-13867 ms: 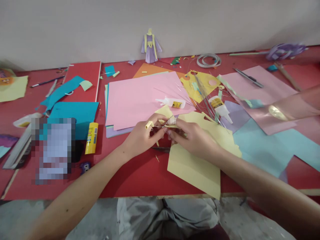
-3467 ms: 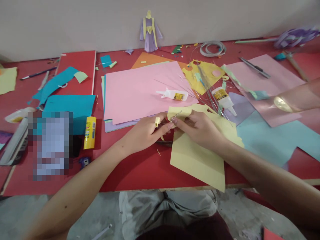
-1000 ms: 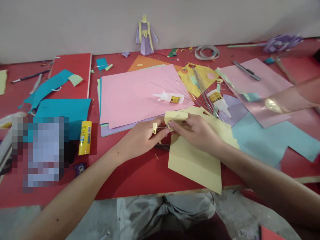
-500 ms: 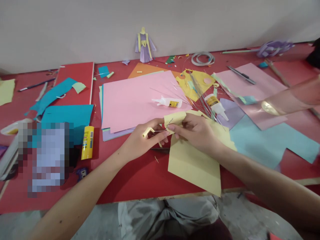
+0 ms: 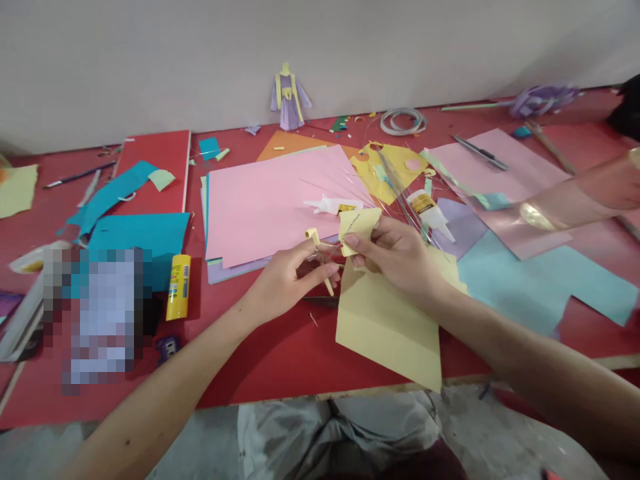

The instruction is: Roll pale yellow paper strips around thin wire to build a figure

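My left hand [image 5: 286, 279] is closed around a thin wire frame with rolled pale yellow paper pieces [image 5: 315, 240] on it. A twisted end of the wire [image 5: 353, 224] lies across a small pale yellow paper piece [image 5: 367, 221]. My right hand [image 5: 403, 257] pinches that paper piece between thumb and fingers, close to my left fingertips. Below my right hand lies a larger pale yellow sheet [image 5: 390, 333], reaching over the table's front edge. A white glue bottle [image 5: 330, 205] rests just beyond my hands on a pink sheet [image 5: 270, 200].
A yellow glue stick [image 5: 179, 287] stands at left near teal paper [image 5: 150, 233]. Against the wall stands a purple and yellow paper doll [image 5: 289, 100]. Another glue bottle [image 5: 431, 210] and loose wires lie right of centre. Another person's arm [image 5: 585, 197] reaches in from the right.
The small paper piece in my right hand has turned to face me more flatly, with the wire's twisted end across it. The rolled paper on the frame has shifted right and up.
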Demonstrator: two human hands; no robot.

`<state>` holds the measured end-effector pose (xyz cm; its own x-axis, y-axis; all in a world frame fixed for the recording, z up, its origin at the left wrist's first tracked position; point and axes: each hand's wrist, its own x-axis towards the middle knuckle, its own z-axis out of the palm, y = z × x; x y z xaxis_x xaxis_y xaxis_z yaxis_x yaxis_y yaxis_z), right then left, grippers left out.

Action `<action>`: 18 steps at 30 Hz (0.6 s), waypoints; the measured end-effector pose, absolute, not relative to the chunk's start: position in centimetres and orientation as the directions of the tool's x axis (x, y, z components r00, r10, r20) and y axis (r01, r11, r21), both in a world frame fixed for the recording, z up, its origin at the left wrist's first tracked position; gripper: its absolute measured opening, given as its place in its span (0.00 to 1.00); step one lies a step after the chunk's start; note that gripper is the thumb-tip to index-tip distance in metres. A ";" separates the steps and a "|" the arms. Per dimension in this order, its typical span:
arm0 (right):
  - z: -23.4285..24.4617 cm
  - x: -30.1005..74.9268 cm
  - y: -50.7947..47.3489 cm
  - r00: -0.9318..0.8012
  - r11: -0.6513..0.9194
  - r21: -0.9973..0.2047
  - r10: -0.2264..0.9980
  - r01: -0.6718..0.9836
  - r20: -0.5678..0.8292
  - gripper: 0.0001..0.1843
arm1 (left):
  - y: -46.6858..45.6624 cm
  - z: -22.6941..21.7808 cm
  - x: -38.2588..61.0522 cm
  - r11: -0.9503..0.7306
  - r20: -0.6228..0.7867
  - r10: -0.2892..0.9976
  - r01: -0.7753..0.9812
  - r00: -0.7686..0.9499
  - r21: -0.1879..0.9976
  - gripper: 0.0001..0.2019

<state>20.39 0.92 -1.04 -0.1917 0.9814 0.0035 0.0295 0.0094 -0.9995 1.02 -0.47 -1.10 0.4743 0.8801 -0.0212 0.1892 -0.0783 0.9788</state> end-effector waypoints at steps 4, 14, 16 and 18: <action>-0.7 20.3 0.7 -0.201 -0.004 -1.000 0.980 0.028 -0.009 0.17 | -0.6 -0.4 0.8 -0.073 0.018 0.897 0.107 0.442 0.992 0.08; -0.8 20.1 0.4 -0.242 0.014 -0.999 0.970 0.049 0.001 0.13 | -0.8 -0.1 1.0 -0.133 0.038 0.920 0.220 0.389 0.966 0.07; -1.0 20.1 0.3 -0.236 0.012 -0.998 0.972 0.059 -0.003 0.14 | -0.8 -0.2 1.0 -0.138 0.038 0.919 0.231 0.392 0.963 0.06; -1.0 20.0 0.2 -0.225 0.024 -0.997 0.974 0.069 0.008 0.14 | -0.9 -0.3 0.9 -0.134 0.033 0.920 0.232 0.391 0.963 0.05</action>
<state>20.01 0.22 -1.05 -0.2252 0.9743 0.0075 0.0690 0.0237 -0.9973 0.92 -0.88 -0.27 0.3914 0.9196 0.0333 0.2320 -0.1336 0.9635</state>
